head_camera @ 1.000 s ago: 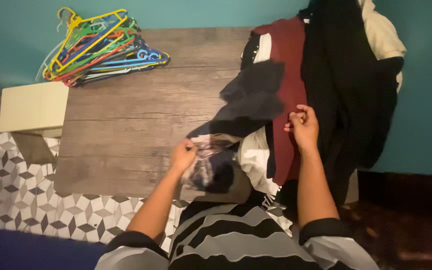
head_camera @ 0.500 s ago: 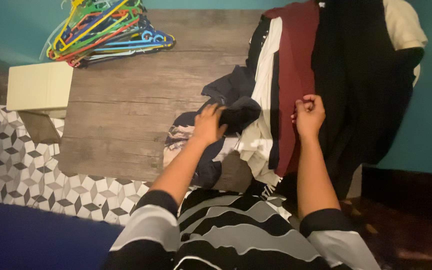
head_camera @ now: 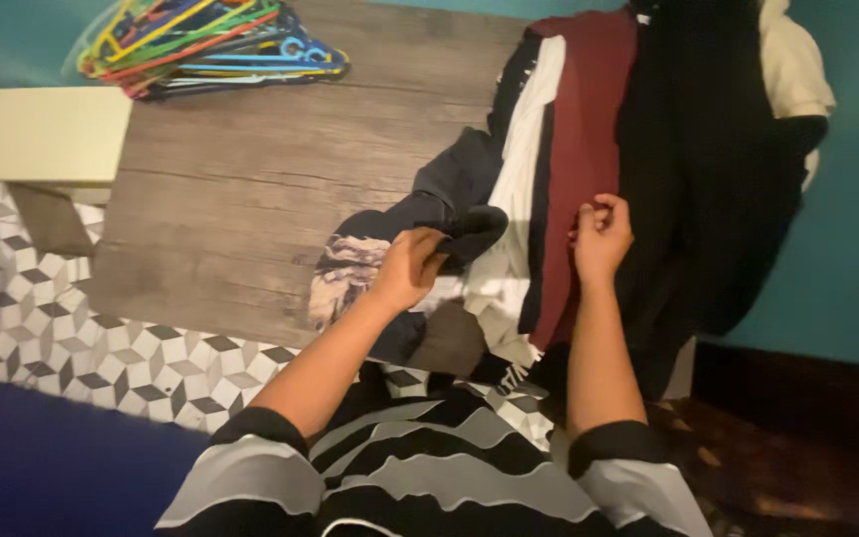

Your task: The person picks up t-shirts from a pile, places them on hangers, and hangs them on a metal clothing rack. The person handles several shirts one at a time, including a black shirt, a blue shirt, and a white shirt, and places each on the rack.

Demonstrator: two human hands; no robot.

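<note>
My left hand (head_camera: 410, 267) grips a dark navy garment with a pale printed patch (head_camera: 350, 273), bunched near the front edge of the wooden table (head_camera: 241, 189). My right hand (head_camera: 601, 237) pinches the edge of a maroon garment (head_camera: 589, 129) in a pile of clothes on the table's right side. A white garment (head_camera: 524, 179) lies between the two, and black clothing (head_camera: 708, 169) covers the far right of the pile.
A heap of coloured plastic hangers (head_camera: 201, 40) lies at the table's back left. A cream box-like stool (head_camera: 57, 134) stands left of the table on patterned floor tiles (head_camera: 22, 298). A teal wall (head_camera: 857, 199) is on the right.
My left hand has lifted the dark printed garment up and to the right, toward the pile. My right hand stays on the maroon garment. The view has shifted closer.
</note>
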